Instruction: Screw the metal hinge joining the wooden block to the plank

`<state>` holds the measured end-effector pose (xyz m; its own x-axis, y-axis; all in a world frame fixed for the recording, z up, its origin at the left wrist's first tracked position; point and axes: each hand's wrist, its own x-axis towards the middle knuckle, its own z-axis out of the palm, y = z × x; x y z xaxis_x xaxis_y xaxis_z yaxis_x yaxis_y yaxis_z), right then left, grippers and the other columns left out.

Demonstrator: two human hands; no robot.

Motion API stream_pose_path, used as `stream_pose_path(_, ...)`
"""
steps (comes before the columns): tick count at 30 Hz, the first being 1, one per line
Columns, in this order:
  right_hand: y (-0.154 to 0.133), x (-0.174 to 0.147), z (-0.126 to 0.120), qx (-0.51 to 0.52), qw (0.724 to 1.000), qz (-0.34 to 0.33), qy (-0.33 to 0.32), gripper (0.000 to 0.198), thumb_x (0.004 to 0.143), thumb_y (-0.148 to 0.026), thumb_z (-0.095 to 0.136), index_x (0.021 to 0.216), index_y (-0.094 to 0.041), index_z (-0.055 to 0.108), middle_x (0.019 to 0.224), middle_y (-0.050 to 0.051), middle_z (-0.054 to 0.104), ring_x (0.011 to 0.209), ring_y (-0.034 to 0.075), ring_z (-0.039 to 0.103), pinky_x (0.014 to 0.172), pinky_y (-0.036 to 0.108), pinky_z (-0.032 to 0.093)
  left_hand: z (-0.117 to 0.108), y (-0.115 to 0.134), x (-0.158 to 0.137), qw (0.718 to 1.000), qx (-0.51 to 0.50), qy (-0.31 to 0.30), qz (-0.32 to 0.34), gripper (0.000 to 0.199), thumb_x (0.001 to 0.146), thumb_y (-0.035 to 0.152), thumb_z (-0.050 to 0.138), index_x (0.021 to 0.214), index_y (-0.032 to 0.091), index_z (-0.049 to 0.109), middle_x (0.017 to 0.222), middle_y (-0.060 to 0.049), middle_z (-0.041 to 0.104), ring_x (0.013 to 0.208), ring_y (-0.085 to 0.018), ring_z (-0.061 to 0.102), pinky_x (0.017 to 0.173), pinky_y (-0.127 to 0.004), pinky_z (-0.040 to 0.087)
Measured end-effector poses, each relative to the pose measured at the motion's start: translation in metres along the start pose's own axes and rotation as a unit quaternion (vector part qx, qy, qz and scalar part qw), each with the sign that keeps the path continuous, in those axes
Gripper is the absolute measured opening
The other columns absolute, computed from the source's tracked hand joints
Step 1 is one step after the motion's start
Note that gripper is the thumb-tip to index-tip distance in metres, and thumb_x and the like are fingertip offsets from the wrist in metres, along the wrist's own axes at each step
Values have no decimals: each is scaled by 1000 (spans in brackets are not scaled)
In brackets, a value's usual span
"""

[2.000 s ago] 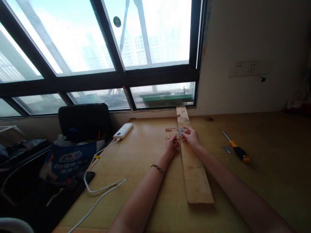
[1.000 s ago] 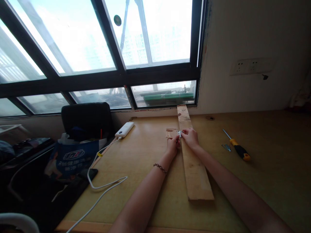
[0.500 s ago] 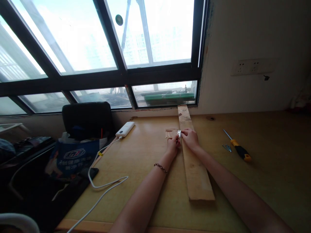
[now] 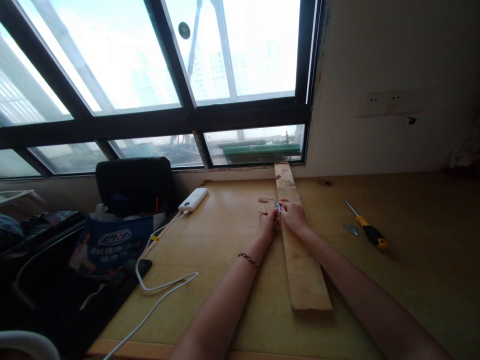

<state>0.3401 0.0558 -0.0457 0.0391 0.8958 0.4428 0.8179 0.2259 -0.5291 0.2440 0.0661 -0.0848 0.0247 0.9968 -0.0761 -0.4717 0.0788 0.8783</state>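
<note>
A long wooden board (image 4: 303, 270) lies lengthwise across the table. Beside its left edge, a short wooden piece (image 4: 265, 201) shows partly past my left hand (image 4: 267, 225). Between my fingertips is a small shiny metal bracket (image 4: 277, 205), placed where the short piece meets the board. My left hand is closed, pinching the bracket from its lower left. From the other side, my right hand (image 4: 292, 214) grips it with thumb and forefinger, resting over the long board. My fingers hide part of the bracket and the wood joint.
On the right lie a yellow and black screwdriver (image 4: 371, 233) and several screws (image 4: 350, 229). A white power bank (image 4: 193, 199) with a white cable (image 4: 168, 286) rests at the left table edge. Beyond that edge stand a black chair (image 4: 134, 182) and a blue bag (image 4: 112, 245).
The bracket has tilted in my fingers and shows a narrower face. The short wooden piece has shifted or turned slightly to the right. Both arms stay nearly in place.
</note>
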Motion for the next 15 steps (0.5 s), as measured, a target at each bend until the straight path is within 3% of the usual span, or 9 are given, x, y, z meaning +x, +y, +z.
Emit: stream_pose_path(15, 4, 2, 2, 25, 1000, 12, 8, 25, 80, -17, 47, 95, -19, 67, 110, 6, 61, 97, 16, 57, 85, 24, 41, -2, -2, 1, 1000, 9, -7, 9, 23, 54, 28, 67, 54, 14, 50, 41, 4, 43, 34, -5, 35, 36, -19, 21)
